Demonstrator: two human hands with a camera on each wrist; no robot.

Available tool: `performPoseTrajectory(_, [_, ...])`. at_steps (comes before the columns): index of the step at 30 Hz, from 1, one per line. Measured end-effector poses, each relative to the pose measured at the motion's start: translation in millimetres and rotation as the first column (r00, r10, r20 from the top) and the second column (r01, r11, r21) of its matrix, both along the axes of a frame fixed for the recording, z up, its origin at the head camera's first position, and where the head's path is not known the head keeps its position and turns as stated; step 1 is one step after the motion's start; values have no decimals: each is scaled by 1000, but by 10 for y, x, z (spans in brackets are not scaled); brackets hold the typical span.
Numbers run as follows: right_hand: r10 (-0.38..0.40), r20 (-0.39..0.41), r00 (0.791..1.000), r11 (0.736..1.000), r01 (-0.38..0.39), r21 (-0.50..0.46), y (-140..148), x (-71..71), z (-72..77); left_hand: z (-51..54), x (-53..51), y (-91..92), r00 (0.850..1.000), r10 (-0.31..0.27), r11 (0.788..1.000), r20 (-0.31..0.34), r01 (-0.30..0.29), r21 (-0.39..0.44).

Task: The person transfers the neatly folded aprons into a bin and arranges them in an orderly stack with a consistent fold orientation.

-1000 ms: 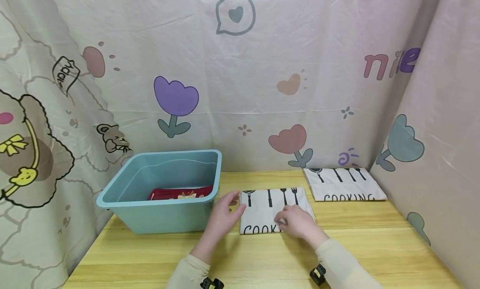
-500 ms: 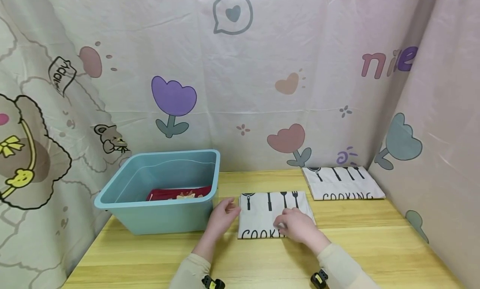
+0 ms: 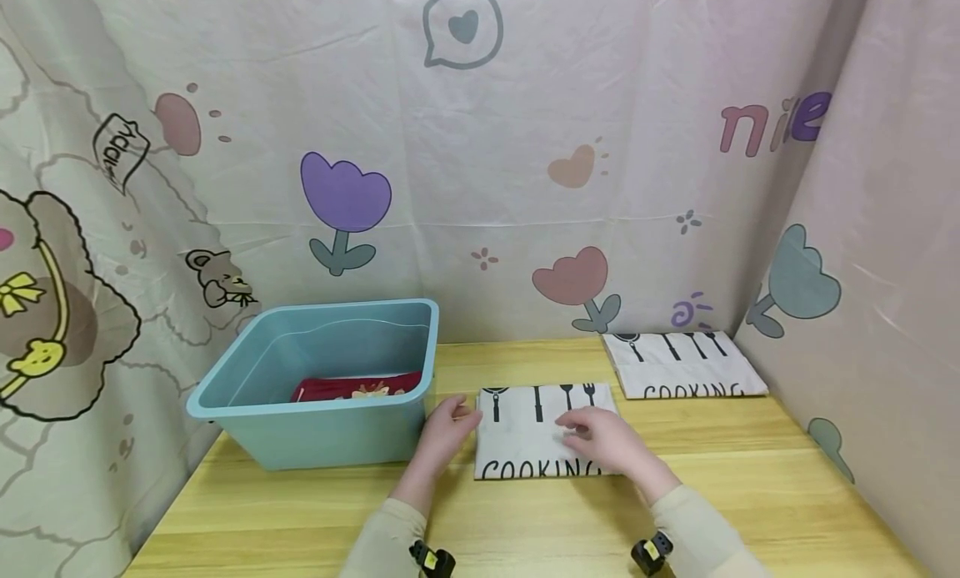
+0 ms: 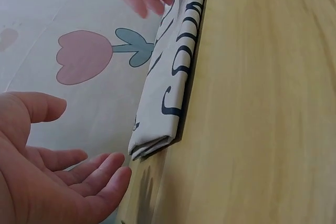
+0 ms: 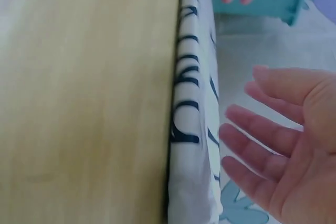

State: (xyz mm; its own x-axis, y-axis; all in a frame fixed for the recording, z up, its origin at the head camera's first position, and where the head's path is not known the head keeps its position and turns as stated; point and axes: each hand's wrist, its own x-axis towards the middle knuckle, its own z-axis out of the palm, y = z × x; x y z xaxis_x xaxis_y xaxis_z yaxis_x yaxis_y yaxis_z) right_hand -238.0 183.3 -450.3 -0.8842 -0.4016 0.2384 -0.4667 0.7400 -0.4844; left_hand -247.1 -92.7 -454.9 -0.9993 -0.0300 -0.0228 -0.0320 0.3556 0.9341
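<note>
A folded white cloth (image 3: 517,444) printed with black utensils and the word COOKING lies flat on the table between the two hands. Beside its left edge is my left hand (image 3: 442,432), fingers loosely bent and holding nothing; the left wrist view shows the fingers (image 4: 105,177) near the cloth's folded corner. My right hand (image 3: 607,440) is over the cloth's right part with relaxed fingers. In the right wrist view nothing sits between its thumb and fingers (image 5: 262,156). Whether the right fingertips touch the cloth I cannot tell.
Left of the hands stands a blue plastic bin (image 3: 315,436) with a dark red patterned cloth (image 3: 352,388) inside. A second folded white cloth (image 3: 682,365) with the same print lies at the back right of the wooden table (image 3: 525,536). Printed curtains (image 3: 480,186) hang behind.
The cloth has shifted slightly toward me since a second ago. My right hand has loosened from it and moved a little right, uncovering more lettering. The left hand has moved slightly down.
</note>
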Motion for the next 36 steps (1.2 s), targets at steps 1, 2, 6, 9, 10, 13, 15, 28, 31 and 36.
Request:
performPoseTrajectory(1, [-33,9,999,999,33,-28,22,-13,8,1,-5,5,1000,2,1000,6,-2,4])
performPoseTrajectory(2, [-63,17,998,996,64,-61,47,-27,16,4,-9,11,1000,4,1000,14,-4,5])
performPoseTrajectory(6, [-171,40,984,973,175,-152,181,-92,26,14,-29,28,999,10,1000,48,-10,9])
performPoseTrajectory(9, [-211,44,976,958,216,-187,301,-122,28,14,-48,35,997,12,1000,75,-13,12])
performPoseTrajectory(10, [-223,50,974,954,228,-194,338,-126,30,13,-55,36,996,14,1000,86,-16,16])
performPoseTrajectory(13, [-245,78,966,947,256,-195,441,-136,23,5,-77,38,995,17,999,102,-19,26])
performPoseTrajectory(15, [-254,109,961,943,271,-191,499,-144,11,-2,-93,39,994,18,999,107,-22,32])
performPoseTrajectory(28, [-312,293,904,922,363,-136,662,-258,-86,-10,-163,77,985,0,994,174,-19,104])
performPoseTrajectory(31, [-313,341,886,913,380,-150,657,-281,-92,-14,-188,83,980,1,987,197,-32,155])
performPoseTrajectory(36, [-273,467,841,875,419,-243,651,-316,-120,-26,-225,94,972,17,968,234,-75,238])
